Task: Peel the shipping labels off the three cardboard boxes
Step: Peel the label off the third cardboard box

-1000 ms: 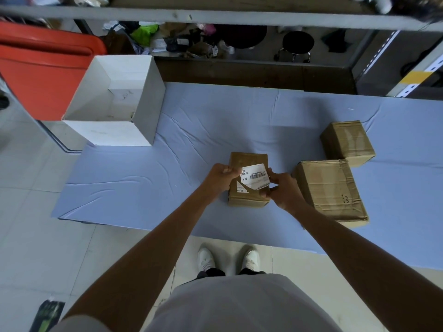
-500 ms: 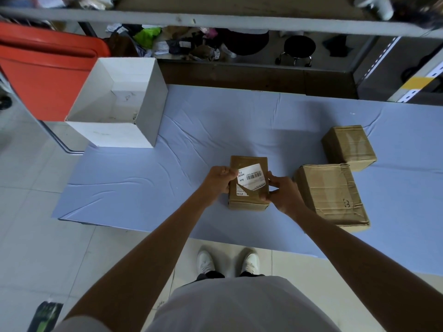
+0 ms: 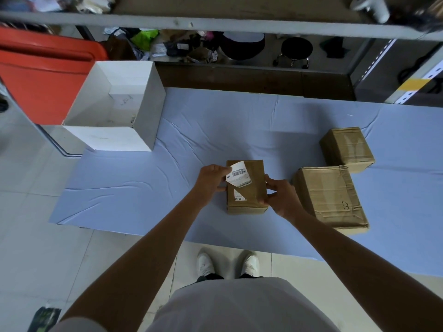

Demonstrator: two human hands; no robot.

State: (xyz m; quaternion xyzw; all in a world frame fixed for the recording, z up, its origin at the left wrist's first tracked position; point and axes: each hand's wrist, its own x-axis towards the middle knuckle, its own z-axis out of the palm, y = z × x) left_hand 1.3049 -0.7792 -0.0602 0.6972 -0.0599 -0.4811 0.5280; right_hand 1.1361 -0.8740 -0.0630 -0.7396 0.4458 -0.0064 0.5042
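We stand at a worktop (image 3: 239, 121) under a blue cloth, with three cardboard boxes on it. The small box (image 3: 247, 188) lies between our hands near the front edge. Its label (image 3: 238, 177) is part lifted: the upper left portion stands clear of the top face, while the lower strip remains stuck along a diagonal line toward the near left corner.

The left hand (image 3: 212, 179) is closed in a pinch on the free edge of the label, thumb and fingers meeting on the paper. The right hand (image 3: 279, 191) is partly closed round the right side of the small box, fingers pressing its wall to hold it down; it has no hold of the label.

The other two boxes, the large box (image 3: 328, 195) just to the right and the far box (image 3: 346, 147) behind it, show no label on the faces visible to us; we cannot tell about their hidden sides. A white bin (image 3: 115, 109) stands open at the far left of the worktop, well apart from the work.

Judgement on the step in hand: the peel is over halfway on this box. To finish cleanly, we advise a low, slow pull, folding the label back over itself toward the stuck corner instead of lifting straight up, so that the paper does not tear and leave the printed strip behind. The right hand should bear down firmly, as a light box is likely to rise with the adhesive. The risk is a split along the diagonal.
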